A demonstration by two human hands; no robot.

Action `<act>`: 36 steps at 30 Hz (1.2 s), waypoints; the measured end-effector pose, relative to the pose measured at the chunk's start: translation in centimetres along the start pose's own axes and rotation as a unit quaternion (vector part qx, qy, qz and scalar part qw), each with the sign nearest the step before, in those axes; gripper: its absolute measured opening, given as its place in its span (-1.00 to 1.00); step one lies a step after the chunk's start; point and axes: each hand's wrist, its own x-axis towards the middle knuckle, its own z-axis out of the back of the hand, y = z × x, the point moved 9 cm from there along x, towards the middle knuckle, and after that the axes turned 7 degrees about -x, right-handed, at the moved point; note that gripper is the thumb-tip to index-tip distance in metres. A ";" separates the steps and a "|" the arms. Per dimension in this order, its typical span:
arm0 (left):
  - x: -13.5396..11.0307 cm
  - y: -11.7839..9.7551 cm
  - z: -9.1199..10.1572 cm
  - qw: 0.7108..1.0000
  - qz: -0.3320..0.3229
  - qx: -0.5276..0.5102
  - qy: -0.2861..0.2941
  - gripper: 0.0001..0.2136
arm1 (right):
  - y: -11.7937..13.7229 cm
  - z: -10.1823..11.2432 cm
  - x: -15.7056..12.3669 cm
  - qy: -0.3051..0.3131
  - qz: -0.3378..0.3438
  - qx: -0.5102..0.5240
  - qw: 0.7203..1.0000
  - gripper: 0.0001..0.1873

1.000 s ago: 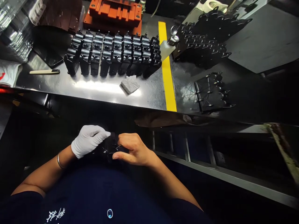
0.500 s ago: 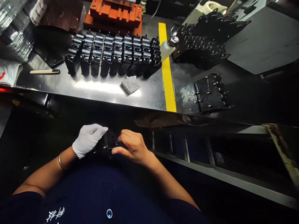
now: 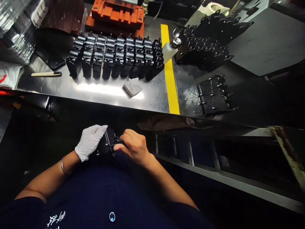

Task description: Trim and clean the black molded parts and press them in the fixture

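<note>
- The left hand (image 3: 90, 142) wears a white glove. Its fingers (image 3: 100, 129) are closed over the left side and top edge of a small black part (image 3: 108, 143), with no gap showing.
- The right hand (image 3: 133, 147) is bare. Thumb and forefinger pinch the part's right side and the other fingers are curled in. What exactly the tips press on is too small to tell.
- The part is held between both hands, off any surface, over the person's lap and below the table's near edge. From the picture's centre it lies at about 7 o'clock.
- A thin bangle (image 3: 63, 165) rings the left wrist, at 7 o'clock from the part.
- The steel table (image 3: 71, 87) runs across at 12 o'clock from the hands.
- A folded wipe (image 3: 132, 87) lies on the table, at 12 to 1 o'clock from the part.
- Beyond the wipe, rows (image 3: 116, 57) of similar black parts stand upright, packed so that they touch.
- An orange block (image 3: 116, 16) sits behind the rows, farther along 12 o'clock.
- A pale stick (image 3: 45, 73) lies flat at 10 to 11 o'clock from the hands, near the left end of the rows.
- A yellow stripe (image 3: 170, 73) crosses the table front to back at 1 o'clock.
- Past the stripe, at 2 o'clock, a flat black frame (image 3: 214, 95) lies alone.
- A heap (image 3: 205, 44) of black pieces lies beyond the frame, well apart from the rows.
</note>
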 end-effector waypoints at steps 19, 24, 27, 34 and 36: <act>1.5 0.9 0.1 0.997 0.066 -0.025 0.037 -0.57 | -1.0 0.5 -0.1 -0.065 -0.069 0.046 0.994 -0.77; 1.4 1.4 0.1 0.995 0.089 -0.023 0.031 -0.58 | -0.8 0.2 -0.1 -0.067 -0.074 0.006 0.995 -0.73; 1.4 1.2 0.1 0.995 0.087 -0.028 0.032 -0.58 | -0.9 0.0 -0.2 -0.058 -0.081 -0.009 0.995 -0.72; 1.4 1.3 0.2 0.997 0.074 -0.021 0.025 -0.60 | -0.6 -0.9 -0.5 -0.051 -0.077 0.029 0.995 -0.70; 1.4 1.3 0.3 0.997 0.070 -0.016 0.016 -0.60 | -0.6 -1.0 -0.5 -0.039 -0.078 0.055 0.995 -0.70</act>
